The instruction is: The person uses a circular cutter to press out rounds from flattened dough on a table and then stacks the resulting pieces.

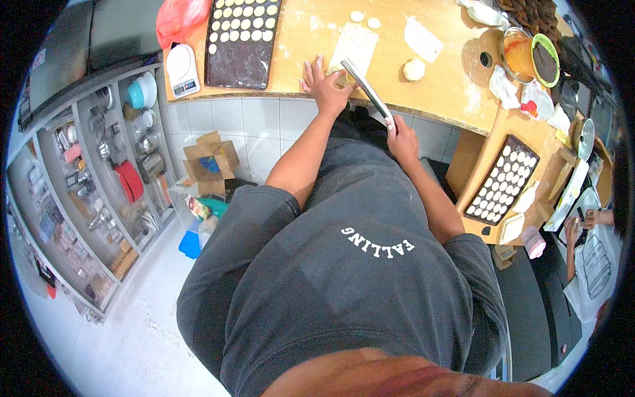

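The left hand lies flat on the surface, just left of the dough sheet. The right hand is at the near edge, holding a long rolling pin that slants up-left over the sheet's near end. Two small rounds lie beyond the sheet; a dough ball sits to its right, a scraper beyond that. Far left on the surface, a tray of rounds, a scale left of it. To the right, a cup, and nearer, a second tray. Shelves of utensils stand at left, a box on the floor below the surface.
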`<state>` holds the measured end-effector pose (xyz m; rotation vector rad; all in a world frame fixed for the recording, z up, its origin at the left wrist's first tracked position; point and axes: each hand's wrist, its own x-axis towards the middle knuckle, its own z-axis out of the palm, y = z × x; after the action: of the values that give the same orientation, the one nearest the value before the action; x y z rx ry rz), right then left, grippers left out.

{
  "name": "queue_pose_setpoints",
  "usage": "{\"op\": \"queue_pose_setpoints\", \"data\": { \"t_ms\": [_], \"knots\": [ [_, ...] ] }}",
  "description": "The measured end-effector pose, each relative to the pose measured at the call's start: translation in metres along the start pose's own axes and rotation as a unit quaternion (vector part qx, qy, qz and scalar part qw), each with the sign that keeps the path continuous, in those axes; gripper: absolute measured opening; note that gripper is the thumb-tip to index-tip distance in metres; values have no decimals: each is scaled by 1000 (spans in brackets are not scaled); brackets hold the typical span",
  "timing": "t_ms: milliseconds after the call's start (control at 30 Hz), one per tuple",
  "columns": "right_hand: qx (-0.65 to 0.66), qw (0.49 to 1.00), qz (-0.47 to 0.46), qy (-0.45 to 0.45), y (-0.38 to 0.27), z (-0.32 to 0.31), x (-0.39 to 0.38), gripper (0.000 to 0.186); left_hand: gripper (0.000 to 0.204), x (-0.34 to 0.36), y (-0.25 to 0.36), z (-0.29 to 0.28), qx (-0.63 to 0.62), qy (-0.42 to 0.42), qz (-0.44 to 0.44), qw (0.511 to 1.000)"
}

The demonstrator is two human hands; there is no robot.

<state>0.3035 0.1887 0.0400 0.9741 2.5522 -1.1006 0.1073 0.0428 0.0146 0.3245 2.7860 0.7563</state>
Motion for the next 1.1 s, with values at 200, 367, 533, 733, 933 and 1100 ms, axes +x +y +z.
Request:
{"op": "queue_pose_setpoints", "data": {
  "t_ms": [200,367,533,733,933,1100],
  "knots": [
    [1,1000,-6,6,-2,0,-1,27,50,0,-4,2,9,5,12,1000],
    [-1,1000,4,-1,-8,-7,-2,26,48,0,-5,5,-1,13,8,1000],
    [4,1000,-5,8,-1,-11,-1,26,46,0,-2,3,-4,0,2,1000],
    [-30,999,6,-12,0,-15,-3,26,46,1,-4,5,-3,5,4,1000],
    [-25,1000,-1,-4,1,-12,-5,26,47,1,-1,2,-2,2,4,1000],
    [-18,999,-30,6,-7,-10,-10,24,57,6,-6,2,-5,-22,16,1000]
  ]
}}
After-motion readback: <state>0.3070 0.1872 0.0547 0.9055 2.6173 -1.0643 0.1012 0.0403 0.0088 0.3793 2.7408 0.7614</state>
